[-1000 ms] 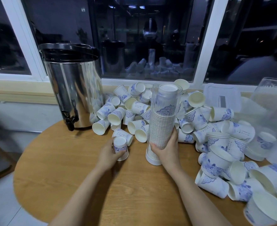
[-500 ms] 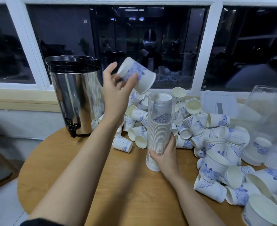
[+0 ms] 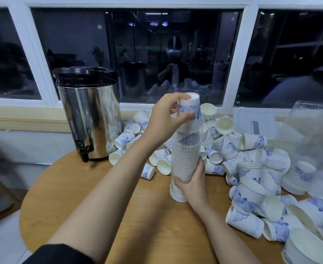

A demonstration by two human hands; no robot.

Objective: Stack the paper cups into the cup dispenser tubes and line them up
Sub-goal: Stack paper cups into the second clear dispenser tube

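Note:
A clear cup dispenser tube (image 3: pixel 187 147) stands upright on the round wooden table (image 3: pixel 92 191), holding a tall stack of white paper cups with blue print. My right hand (image 3: pixel 192 180) grips the tube near its base. My left hand (image 3: pixel 166 117) holds one upside-down paper cup (image 3: pixel 189 107) at the tube's open top, its rim partly inside the mouth. Several loose cups (image 3: pixel 252 183) lie scattered behind and to the right of the tube.
A steel drinks urn (image 3: pixel 89 113) with a black tap stands at the back left by the window sill. A clear plastic lid (image 3: pixel 254 124) and another clear tube (image 3: pixel 307 119) lie at the back right. Bare wood shows at the front left.
My left hand picked a cup off the table, lifted it, turned it upside down and brought it down onto the tube's mouth. My right hand has kept its grip on the tube.

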